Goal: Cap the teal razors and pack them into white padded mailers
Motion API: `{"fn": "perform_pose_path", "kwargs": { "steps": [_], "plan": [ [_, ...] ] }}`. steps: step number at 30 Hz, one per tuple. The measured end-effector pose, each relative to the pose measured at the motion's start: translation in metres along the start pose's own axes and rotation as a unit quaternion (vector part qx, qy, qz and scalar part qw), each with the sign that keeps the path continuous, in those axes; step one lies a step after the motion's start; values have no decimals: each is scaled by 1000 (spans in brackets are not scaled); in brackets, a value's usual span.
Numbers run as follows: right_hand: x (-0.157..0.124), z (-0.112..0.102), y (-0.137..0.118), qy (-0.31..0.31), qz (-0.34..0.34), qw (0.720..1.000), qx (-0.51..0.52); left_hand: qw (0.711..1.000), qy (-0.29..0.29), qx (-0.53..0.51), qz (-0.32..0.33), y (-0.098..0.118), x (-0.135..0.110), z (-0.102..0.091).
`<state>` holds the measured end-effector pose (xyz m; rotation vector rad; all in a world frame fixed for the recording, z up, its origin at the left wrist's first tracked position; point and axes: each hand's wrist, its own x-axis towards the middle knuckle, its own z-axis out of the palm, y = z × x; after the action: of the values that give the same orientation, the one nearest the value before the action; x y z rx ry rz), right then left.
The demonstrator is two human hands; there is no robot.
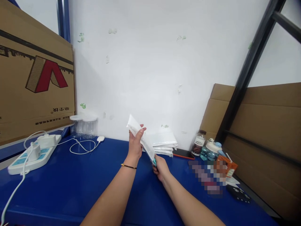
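Observation:
Both my hands hold a flat white plastic packet (147, 147), tilted in the air above the blue table. My left hand (135, 146) grips it around the upper part, with the thumb on the near face. Down at the lower right end, my right hand (162, 169) has its fingers closed around the packet's edge. A small teal patch (154, 162) shows beside the right fingers; whether it belongs to the packet I cannot tell. Just behind, a stack of similar white packets (163, 142) lies against the wall.
A white power strip (35, 157) with cables lies left, near two clear jars (83, 127). Right of the stack are a phone (183, 154), a dark bottle (198, 142), a blue water bottle (211, 151), an orange carton (227, 164) and a black object (238, 193). Cardboard stands on both sides.

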<state>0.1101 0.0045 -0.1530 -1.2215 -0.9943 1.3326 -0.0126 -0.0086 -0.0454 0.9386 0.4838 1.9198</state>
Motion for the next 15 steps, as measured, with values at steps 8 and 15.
{"fn": "perform_pose_path", "kwargs": {
  "steps": [8, 15],
  "plan": [
    [22, -58, -10, 137, -149, 890, -410, 991, 110, -71, -32, -11, 9, -51],
    [5, -66, -8, 124, -145, 749, -635, 992, 106, -73, -8, 0, 15, -72]
  ]
}}
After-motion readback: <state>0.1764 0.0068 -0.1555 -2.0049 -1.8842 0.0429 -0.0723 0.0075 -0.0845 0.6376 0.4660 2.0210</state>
